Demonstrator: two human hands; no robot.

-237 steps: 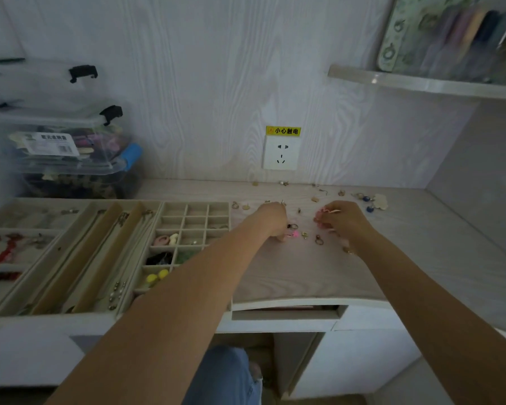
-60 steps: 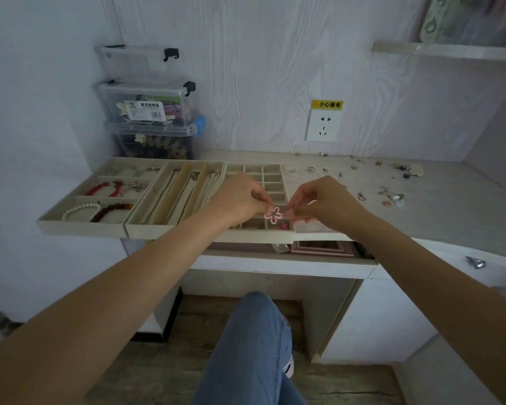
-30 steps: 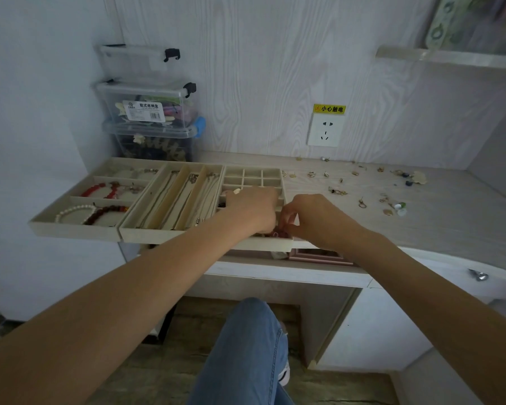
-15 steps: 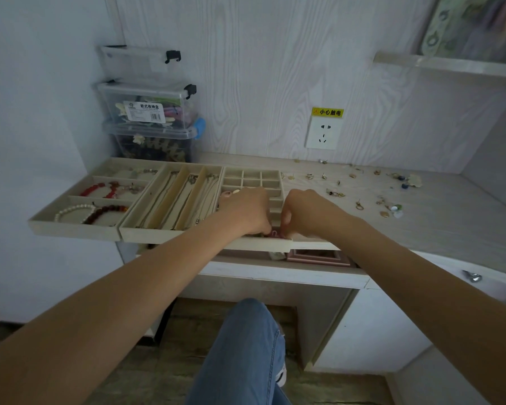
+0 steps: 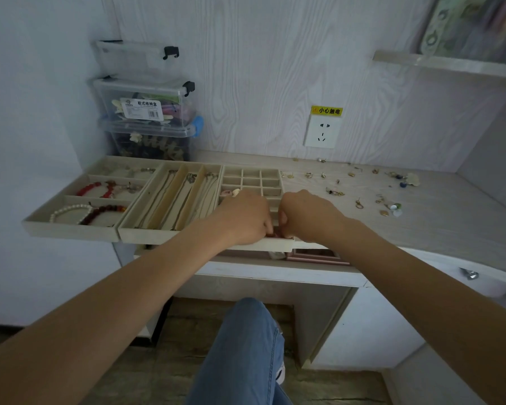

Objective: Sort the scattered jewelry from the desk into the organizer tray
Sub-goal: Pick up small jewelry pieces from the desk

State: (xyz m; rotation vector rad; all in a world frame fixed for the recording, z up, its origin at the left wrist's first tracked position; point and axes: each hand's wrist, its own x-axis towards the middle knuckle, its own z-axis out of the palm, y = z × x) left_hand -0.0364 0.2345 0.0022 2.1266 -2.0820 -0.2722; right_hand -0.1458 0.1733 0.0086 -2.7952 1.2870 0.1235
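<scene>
The beige organizer tray with small square compartments sits on the desk's left half. My left hand and my right hand meet knuckles-up over its front row, fingers curled down. Between the fingertips a bit of the pink flower earring shows; both hands pinch it inside a front compartment, most of it hidden. Several scattered earrings and rings lie on the desk to the right, with a green and white piece farther out.
A necklace tray and a bracelet tray adjoin on the left, overhanging the desk edge. Stacked clear storage boxes stand behind them. A wall socket, a shelf, a pink box under the desktop, my knee.
Both hands brought the pink flower earring from the scattered pile over to the tray, then lowered it into the tray's front row. In the last half second they barely moved.
</scene>
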